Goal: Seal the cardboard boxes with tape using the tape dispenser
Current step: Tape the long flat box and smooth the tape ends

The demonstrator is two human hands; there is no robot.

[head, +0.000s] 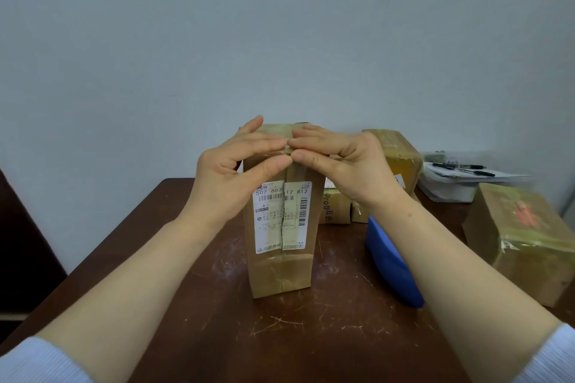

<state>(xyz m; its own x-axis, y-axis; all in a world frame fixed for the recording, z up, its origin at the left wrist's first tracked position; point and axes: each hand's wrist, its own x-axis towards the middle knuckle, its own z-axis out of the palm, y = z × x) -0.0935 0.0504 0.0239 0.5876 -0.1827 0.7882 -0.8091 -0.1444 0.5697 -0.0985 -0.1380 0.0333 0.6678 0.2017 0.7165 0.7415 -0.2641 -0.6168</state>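
A tall brown cardboard box stands upright in the middle of the wooden table, its front face bearing a white shipping label split down the centre seam. My left hand and my right hand meet at the box's top front edge. Their fingers lie fairly straight over the top and the thumbs press on the front face, over glossy tape. A blue object, perhaps the tape dispenser, lies right of the box, partly hidden behind my right forearm.
A large taped box sits at the table's right edge. Another box and small cartons stand behind the tall one. A white container with papers and pens is at the back right. A plain wall rises behind.
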